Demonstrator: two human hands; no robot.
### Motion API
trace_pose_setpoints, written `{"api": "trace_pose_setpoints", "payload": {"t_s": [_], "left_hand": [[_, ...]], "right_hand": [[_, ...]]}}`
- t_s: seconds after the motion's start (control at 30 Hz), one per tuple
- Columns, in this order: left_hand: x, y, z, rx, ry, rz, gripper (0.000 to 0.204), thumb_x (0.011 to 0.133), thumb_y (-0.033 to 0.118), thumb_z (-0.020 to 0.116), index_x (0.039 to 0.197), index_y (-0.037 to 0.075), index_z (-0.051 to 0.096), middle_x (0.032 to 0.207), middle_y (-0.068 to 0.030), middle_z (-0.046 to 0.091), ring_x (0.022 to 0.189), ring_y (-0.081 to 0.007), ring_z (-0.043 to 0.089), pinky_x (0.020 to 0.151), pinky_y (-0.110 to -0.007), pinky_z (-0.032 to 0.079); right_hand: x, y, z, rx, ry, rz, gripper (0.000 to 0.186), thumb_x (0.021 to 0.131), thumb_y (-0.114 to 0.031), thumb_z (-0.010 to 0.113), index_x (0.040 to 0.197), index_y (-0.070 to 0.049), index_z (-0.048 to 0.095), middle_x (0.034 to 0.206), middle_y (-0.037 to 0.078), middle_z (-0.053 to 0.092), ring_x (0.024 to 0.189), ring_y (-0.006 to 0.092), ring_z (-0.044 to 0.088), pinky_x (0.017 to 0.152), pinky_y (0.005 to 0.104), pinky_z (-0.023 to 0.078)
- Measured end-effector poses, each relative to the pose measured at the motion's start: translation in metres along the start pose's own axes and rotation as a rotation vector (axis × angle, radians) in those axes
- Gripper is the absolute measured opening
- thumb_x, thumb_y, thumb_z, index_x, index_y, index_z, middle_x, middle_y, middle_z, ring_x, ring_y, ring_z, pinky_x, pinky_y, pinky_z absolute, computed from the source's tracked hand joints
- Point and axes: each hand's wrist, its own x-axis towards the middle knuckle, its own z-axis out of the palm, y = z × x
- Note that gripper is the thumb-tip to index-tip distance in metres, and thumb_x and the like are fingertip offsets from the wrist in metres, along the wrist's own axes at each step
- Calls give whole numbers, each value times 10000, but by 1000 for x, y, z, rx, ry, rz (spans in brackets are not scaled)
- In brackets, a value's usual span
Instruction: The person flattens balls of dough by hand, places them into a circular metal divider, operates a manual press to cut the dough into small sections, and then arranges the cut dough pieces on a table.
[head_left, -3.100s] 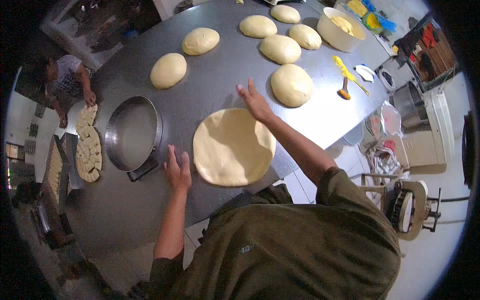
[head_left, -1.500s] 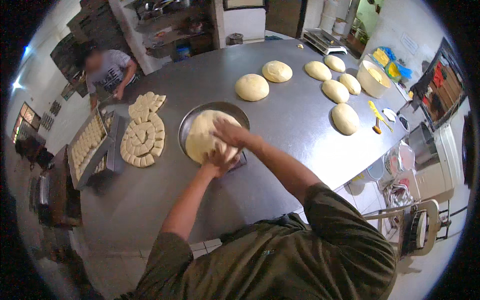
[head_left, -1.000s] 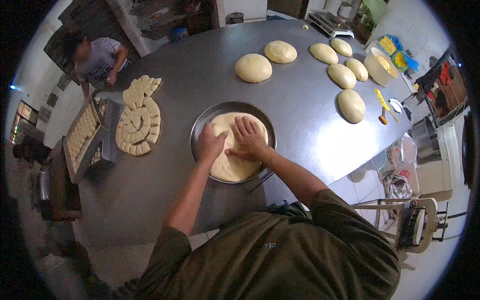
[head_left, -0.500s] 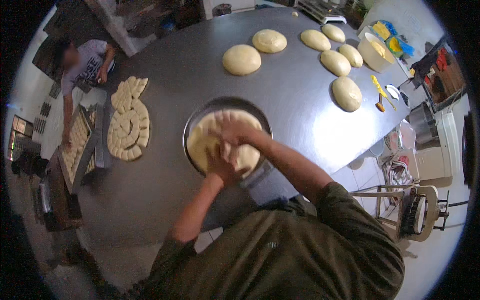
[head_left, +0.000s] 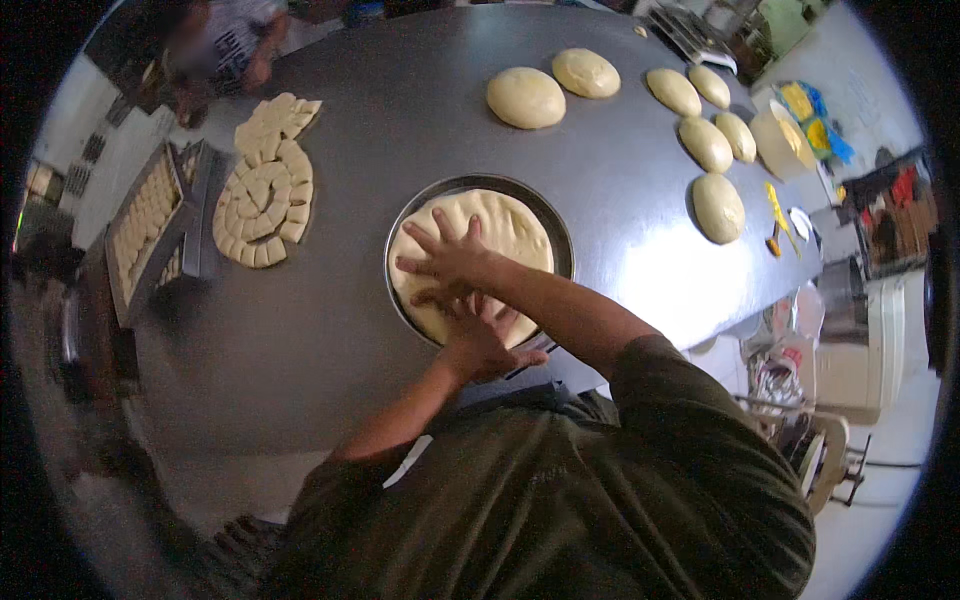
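Note:
A flattened round of pale dough (head_left: 515, 230) fills most of a round, dark-rimmed metal pan (head_left: 563, 235) on the table in front of me. My right hand (head_left: 455, 257) lies on the dough left of its middle, palm down with the fingers spread, and dents show along the dough's far edge. Just below it, my left hand (head_left: 482, 335) presses on the near part of the dough, partly covered by my right hand and wrist. Its fingers are apart, and the thumb reaches out over the pan's near rim. Neither hand grips anything.
Several smooth dough balls (head_left: 527, 98) rest across the far right. At left lies a spiral of cut dough pieces (head_left: 262, 210), beside trays of small dough pieces (head_left: 148, 225). A co-worker (head_left: 235, 45) bends over at far left. A cream tub (head_left: 782, 143) stands at far right.
Both hands have shifted over the dough, my right hand toward its left side and my left nearer the pan's near rim. The co-worker has drawn an arm back from the tray and leans down.

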Motion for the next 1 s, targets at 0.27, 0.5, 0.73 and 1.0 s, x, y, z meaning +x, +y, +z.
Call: {"api": "trace_pose_setpoints", "payload": {"t_s": [0.27, 0.5, 0.73, 1.0], "left_hand": [[-18, -13, 30, -188, 44, 2, 1110, 767, 970, 464, 1619, 264, 373, 1653, -336, 227, 1520, -590, 140, 1205, -719, 88], [-15, 11, -3, 149, 123, -49, 1024, 782, 944, 473, 1587, 311, 438, 1628, -347, 268, 1400, -588, 361, 1047, -861, 155], [16, -63, -100, 190, 298, -115, 989, 911, 746, 553, 1539, -6, 412, 1576, -263, 414, 1460, -375, 416, 1227, -546, 251], [-19, -118, -20, 355, 126, -238, 1333, 784, 992, 331, 1665, 26, 72, 1674, -381, 15, 1580, -489, -15, 1275, -583, -46]], "right_hand": [[-5, -41, 40, -35, 39, -235, 729, 1047, -556, 456, 1615, -110, 355, 1707, 208, 212, 1588, 423, 150, 1190, 706, 262], [12, 0, -19, 74, -13, -32, 621, 1073, -570, 395, 1490, -134, 542, 1601, 194, 442, 1504, 468, 343, 1210, 621, 301], [61, 111, -8, 309, 107, -347, 651, 1100, -480, 378, 1570, -30, 394, 1537, 239, 490, 1380, 432, 519, 1211, 533, 364], [23, 72, -49, 1016, -204, 234, 838, 1035, -743, 208, 1647, -173, 263, 1712, 187, 150, 1569, 440, 157, 1237, 629, 249]]}}
